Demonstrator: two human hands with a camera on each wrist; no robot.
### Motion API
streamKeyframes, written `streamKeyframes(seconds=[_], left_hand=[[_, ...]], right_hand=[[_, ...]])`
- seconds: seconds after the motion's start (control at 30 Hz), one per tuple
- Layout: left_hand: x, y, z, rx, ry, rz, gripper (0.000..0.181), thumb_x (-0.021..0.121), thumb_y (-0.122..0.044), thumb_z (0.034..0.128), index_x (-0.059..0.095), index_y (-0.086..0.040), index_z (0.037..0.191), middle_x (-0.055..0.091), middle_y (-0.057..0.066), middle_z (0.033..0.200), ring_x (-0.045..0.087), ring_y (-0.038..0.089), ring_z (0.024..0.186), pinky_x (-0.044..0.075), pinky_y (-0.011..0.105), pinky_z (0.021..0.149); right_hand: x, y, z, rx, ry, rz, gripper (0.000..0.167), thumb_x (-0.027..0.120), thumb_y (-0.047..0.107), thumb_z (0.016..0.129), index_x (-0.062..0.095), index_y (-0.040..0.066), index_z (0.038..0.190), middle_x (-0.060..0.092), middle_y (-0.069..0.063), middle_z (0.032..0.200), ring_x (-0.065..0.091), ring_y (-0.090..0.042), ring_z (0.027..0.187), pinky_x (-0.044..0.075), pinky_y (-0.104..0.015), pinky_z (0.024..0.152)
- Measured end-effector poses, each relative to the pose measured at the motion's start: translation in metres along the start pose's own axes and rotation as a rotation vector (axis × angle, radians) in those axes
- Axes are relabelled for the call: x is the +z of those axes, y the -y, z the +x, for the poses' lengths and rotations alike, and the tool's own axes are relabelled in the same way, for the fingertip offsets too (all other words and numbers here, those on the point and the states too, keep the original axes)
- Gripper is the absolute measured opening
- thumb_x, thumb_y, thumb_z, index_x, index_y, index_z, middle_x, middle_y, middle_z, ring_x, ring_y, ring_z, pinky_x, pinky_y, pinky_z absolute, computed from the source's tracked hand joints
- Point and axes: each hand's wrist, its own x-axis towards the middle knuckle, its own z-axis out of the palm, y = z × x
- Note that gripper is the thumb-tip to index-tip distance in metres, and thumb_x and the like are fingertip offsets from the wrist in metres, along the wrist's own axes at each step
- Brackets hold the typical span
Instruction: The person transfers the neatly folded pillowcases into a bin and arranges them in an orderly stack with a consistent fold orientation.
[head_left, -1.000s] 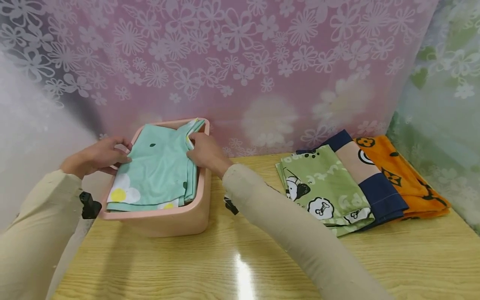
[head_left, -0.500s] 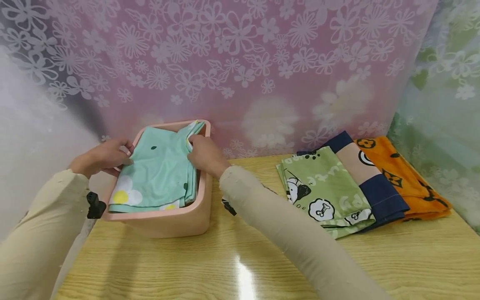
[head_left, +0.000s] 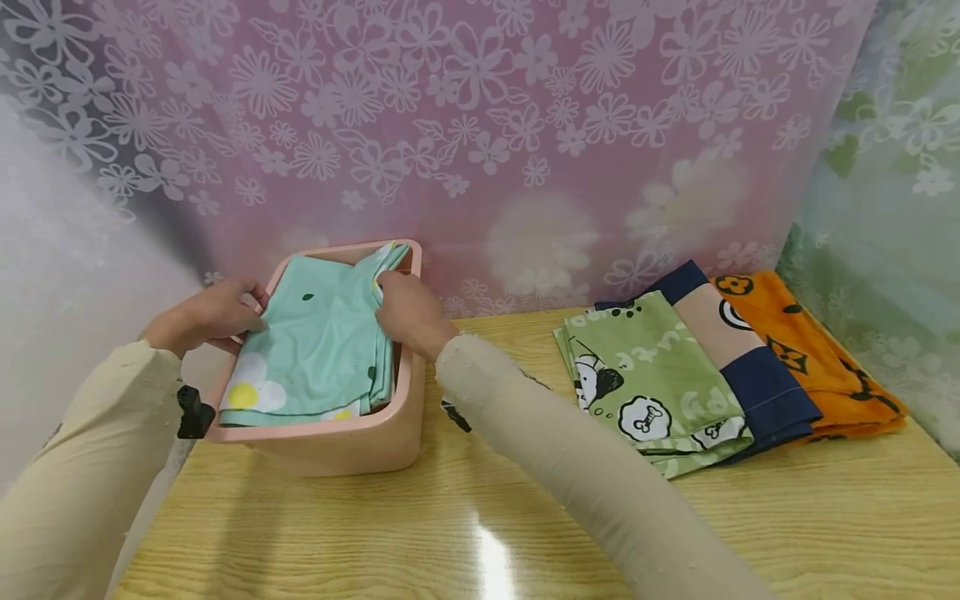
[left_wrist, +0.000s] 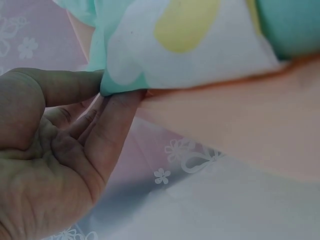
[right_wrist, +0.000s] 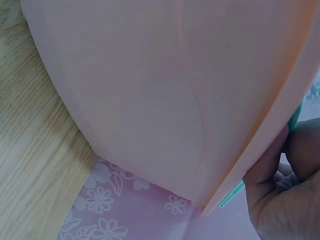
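Observation:
A folded mint-green cloth (head_left: 315,333) with white-and-yellow daisies lies in a pink plastic bin (head_left: 352,450), filling most of its opening. My left hand (head_left: 210,315) is at the bin's left rim. In the left wrist view, its thumb and a finger pinch the cloth's edge just by the rim. Across the bin, my right hand (head_left: 412,312) grips the bunched upper right folds of the cloth. In the right wrist view that hand (right_wrist: 285,190) is at the bin's rim, its fingertips partly hidden, with a strip of mint cloth below.
The bin stands on a wooden table (head_left: 420,542) at the left, close to a flowered pink curtain (head_left: 465,150). On the right lie a folded green cloth (head_left: 660,367) with dog prints, a navy-and-beige cloth (head_left: 765,392) and an orange cloth (head_left: 832,375), overlapping.
The left hand has shifted slightly right and down in the head view, as the whole view moved a little. Both hands keep their places on the mint-green cloth.

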Motion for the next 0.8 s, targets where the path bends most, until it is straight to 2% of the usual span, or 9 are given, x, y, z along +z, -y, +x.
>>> streamKeyframes(seconds=[0.4, 0.57, 0.67, 0.8], left_hand=[[0.0, -0.003, -0.002, -0.019, 0.013, 0.036, 0.032, 0.053, -0.003, 0.0929, 0.035, 0.007, 0.117, 0.042, 0.027, 0.108, 0.057, 0.033, 0.086, 0.056, 0.042, 0.067], [0.0, -0.007, -0.003, -0.029, 0.021, 0.05, 0.034, 0.053, -0.002, 0.0925, 0.035, 0.008, 0.119, 0.041, 0.027, 0.11, 0.055, 0.035, 0.089, 0.056, 0.043, 0.069], [0.0, -0.009, -0.003, -0.021, 0.022, 0.06, 0.035, 0.053, -0.003, 0.0928, 0.036, 0.009, 0.121, 0.044, 0.028, 0.109, 0.057, 0.034, 0.088, 0.056, 0.042, 0.067], [0.004, -0.012, -0.004, 0.003, 0.025, 0.029, 0.045, 0.054, -0.004, 0.0908, 0.033, 0.013, 0.127, 0.055, 0.029, 0.104, 0.063, 0.029, 0.082, 0.056, 0.041, 0.065]], right_hand=[[0.001, 0.004, -0.001, -0.004, 0.019, -0.048, 0.035, 0.051, 0.011, 0.097, 0.052, 0.009, 0.132, 0.062, -0.003, 0.121, 0.059, -0.014, 0.102, 0.048, -0.029, 0.09], [0.001, 0.003, -0.001, -0.016, 0.008, -0.045, 0.033, 0.053, 0.01, 0.096, 0.054, 0.007, 0.129, 0.064, -0.005, 0.116, 0.061, -0.014, 0.097, 0.049, -0.028, 0.086], [-0.001, 0.0, -0.001, -0.023, 0.002, 0.026, 0.034, 0.057, 0.012, 0.095, 0.054, 0.004, 0.127, 0.063, -0.005, 0.115, 0.059, -0.013, 0.095, 0.049, -0.027, 0.085], [-0.006, -0.006, -0.005, -0.036, 0.001, 0.141, 0.037, 0.062, 0.017, 0.092, 0.054, 0.004, 0.126, 0.061, -0.005, 0.112, 0.056, -0.012, 0.09, 0.047, -0.024, 0.081]])
